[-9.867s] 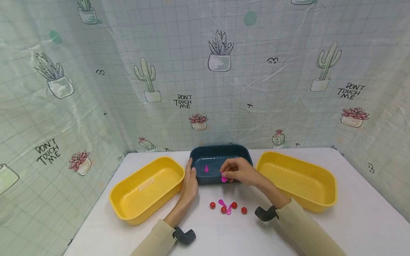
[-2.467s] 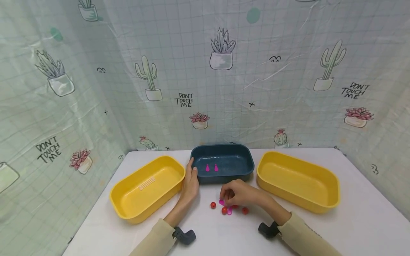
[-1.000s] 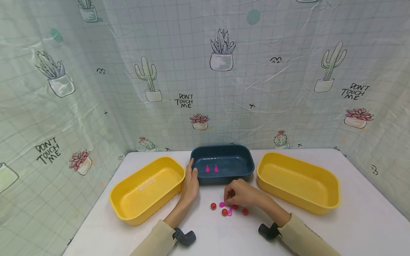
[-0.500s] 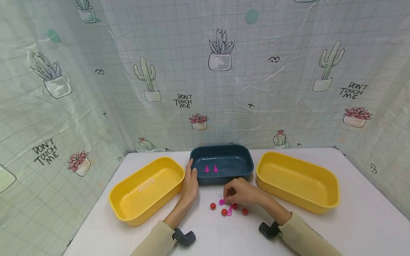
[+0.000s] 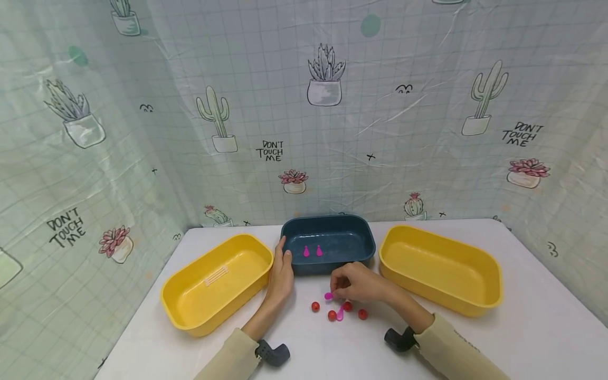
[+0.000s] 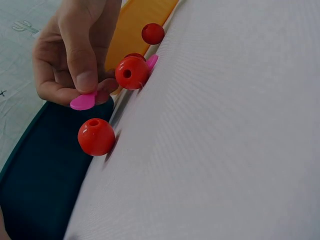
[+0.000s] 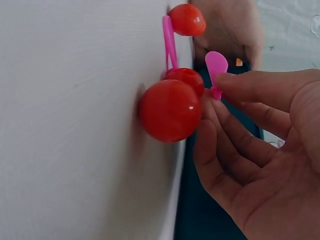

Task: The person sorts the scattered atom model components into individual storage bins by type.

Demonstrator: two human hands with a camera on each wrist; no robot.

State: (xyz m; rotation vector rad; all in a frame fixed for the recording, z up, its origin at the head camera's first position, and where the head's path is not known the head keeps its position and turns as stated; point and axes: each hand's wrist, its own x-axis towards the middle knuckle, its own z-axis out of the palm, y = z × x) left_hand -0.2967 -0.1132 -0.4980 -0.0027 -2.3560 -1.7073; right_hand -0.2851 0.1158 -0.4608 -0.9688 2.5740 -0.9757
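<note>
My right hand (image 5: 356, 282) pinches a small pink teardrop-shaped piece (image 7: 216, 64) between thumb and fingertips, close over the table in front of the dark blue bin (image 5: 349, 266). Its wide end sticks out toward the left. Beside it on the table lie a second pink piece (image 5: 340, 314) and several red beads (image 5: 315, 306) with holes, one bead (image 7: 170, 111) right by my right fingertips. Two more pink pieces (image 5: 306, 252) lie inside the blue bin. With fingers straight, my left hand (image 5: 281, 277) rests along the blue bin's left side.
A yellow bin (image 5: 214, 322) stands at the left, with a pale striped strip (image 5: 216, 276) on its floor. Another yellow bin (image 5: 446, 301) stands at the right. Behind the white table (image 5: 313, 353) hangs a cactus-print curtain (image 5: 266, 68).
Earlier my right hand held a pink piece over the blue bin; a second now lies there. It has since pinched another from the table and shifted it slightly toward the bin. Left hand unchanged.
</note>
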